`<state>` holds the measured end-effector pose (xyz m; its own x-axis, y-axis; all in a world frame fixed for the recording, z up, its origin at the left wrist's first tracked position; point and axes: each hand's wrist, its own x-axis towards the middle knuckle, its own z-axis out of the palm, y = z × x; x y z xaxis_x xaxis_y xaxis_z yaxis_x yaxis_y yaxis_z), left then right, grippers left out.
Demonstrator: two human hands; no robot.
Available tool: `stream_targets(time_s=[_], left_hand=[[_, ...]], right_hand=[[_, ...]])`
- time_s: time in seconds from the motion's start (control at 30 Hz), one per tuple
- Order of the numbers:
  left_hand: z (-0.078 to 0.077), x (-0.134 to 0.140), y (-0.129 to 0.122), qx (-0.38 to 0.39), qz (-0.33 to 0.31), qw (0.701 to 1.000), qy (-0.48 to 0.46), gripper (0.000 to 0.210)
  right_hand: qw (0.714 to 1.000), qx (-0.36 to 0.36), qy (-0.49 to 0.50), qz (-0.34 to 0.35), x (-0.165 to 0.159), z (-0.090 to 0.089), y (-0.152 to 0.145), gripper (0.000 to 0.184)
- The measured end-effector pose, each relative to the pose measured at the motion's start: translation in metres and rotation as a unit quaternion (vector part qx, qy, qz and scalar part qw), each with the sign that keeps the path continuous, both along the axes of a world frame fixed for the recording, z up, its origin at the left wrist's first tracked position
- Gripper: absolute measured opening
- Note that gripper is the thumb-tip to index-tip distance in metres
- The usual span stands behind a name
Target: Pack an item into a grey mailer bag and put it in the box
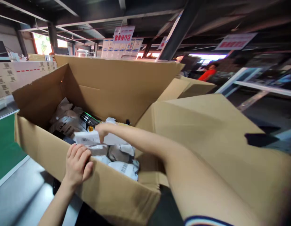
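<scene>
A big open cardboard box point(42, 94) stands in front of me, filled with several grey and white plastic-wrapped parcels point(122, 168). My left hand point(77, 164) rests on the box's near rim, fingers curled over the edge. My right hand point(101, 129) reaches across into the box and pinches a white parcel with a barcode label point(86, 138). A dark packet with a green stripe point(89, 119) lies just behind it.
The box's right flap point(206, 131) lies folded out under my right arm. A green conveyor belt point(4, 147) runs at the left beside a grey table surface point(20, 194). White labelled cartons point(16, 73) stand at far left. A person in red point(208, 73) is far behind.
</scene>
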<state>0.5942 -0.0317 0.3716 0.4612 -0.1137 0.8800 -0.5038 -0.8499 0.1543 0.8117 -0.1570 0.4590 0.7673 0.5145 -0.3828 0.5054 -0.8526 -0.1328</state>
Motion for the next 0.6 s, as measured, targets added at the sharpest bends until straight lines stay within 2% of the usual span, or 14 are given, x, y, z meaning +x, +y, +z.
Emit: stream_targets(time_s=[0.07, 0.1, 0.17, 0.2, 0.27, 0.33, 0.37, 0.47, 0.53, 0.6], left_hand=[[0.010, 0.008, 0.002, 0.012, -0.006, 0.999, 0.033, 0.026], [0.016, 0.014, 0.001, 0.020, -0.007, 0.998, 0.055, 0.026], [0.029, 0.031, -0.006, 0.029, -0.009, 0.995, 0.100, 0.027], [0.035, 0.039, -0.011, 0.023, -0.014, 0.992, 0.122, 0.028], [0.046, 0.049, -0.019, -0.020, -0.051, 0.986, 0.155, 0.031], [0.049, 0.043, -0.019, -0.121, -0.136, 0.967, 0.178, 0.037], [0.047, 0.032, -0.013, -0.196, -0.191, 0.944, 0.183, 0.040], [0.030, -0.031, 0.026, -0.430, -0.328, 0.826, 0.158, 0.054], [0.015, -0.091, 0.062, -0.550, -0.329, 0.759, 0.111, 0.066], [-0.001, -0.153, 0.094, -0.647, -0.241, 0.721, 0.066, 0.069]], right_hand=[[0.999, -0.037, -0.006, 0.035, 0.001, 0.067, -0.006, 0.041], [0.998, -0.015, -0.018, 0.050, -0.002, 0.100, -0.010, 0.045], [0.994, 0.086, -0.007, 0.074, -0.022, 0.158, -0.020, 0.054], [0.984, 0.151, 0.021, 0.090, -0.037, 0.180, -0.024, 0.059], [0.948, 0.271, 0.099, 0.132, -0.075, 0.207, -0.028, 0.067], [0.909, 0.341, 0.153, 0.187, -0.114, 0.214, -0.022, 0.068], [0.895, 0.353, 0.166, 0.215, -0.131, 0.212, -0.015, 0.065], [0.890, 0.316, 0.172, 0.280, -0.171, 0.186, 0.023, 0.057], [0.900, 0.258, 0.168, 0.308, -0.192, 0.155, 0.060, 0.062], [0.909, 0.181, 0.173, 0.334, -0.213, 0.115, 0.104, 0.073]])
